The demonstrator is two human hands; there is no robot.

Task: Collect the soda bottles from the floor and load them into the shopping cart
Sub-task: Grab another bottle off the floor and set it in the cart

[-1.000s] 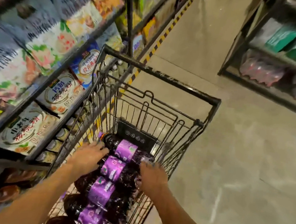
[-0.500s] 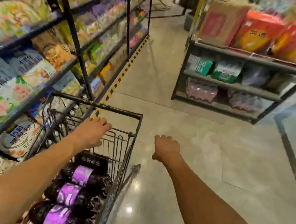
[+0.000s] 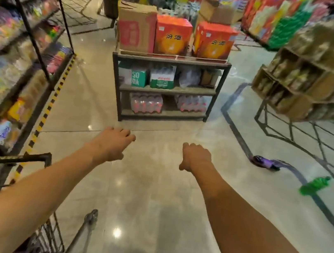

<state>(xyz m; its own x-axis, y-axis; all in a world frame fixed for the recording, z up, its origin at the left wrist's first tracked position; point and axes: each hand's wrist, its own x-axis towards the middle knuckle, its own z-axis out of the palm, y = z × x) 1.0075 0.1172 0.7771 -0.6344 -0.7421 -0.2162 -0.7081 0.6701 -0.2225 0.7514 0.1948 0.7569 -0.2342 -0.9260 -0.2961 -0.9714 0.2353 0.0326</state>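
Both hands are out front at mid-frame. Left hand (image 3: 113, 144) and right hand (image 3: 195, 157) hang palm-down, fingers loosely curled, gripping nothing and touching nothing.

Shopping cart (image 3: 33, 157) is at the lower left edge of the frame, beside the left-hand shelving (image 3: 26, 25). Only its dark rim bar and some wire show; contents cannot be told. Neither hand is on it.

Step, as I read it: hands free, next pick-up not yet begun. Two soda bottles lie on their sides on the polished floor at the right of the frame, well apart from the cart. The green bottle (image 3: 314, 185) is nearer the right edge, the dark purple-labelled bottle (image 3: 264, 162) just left of it. Next move likely calls for stepping right, stooping and closing a hand round each. Round bottles on smooth tile may roll if nudged.

Writing:
- Freestanding rack (image 3: 172, 58), centre frame: two orange cartons (image 3: 172, 36) on top read 汾酒.
- Brown carton (image 3: 136, 28) beside them: red print, unreadable.
- Middle shelf, teal-green carton (image 3: 138, 78): "SO / DA" on two lines.
- Purple bottle label: too blurred to read.
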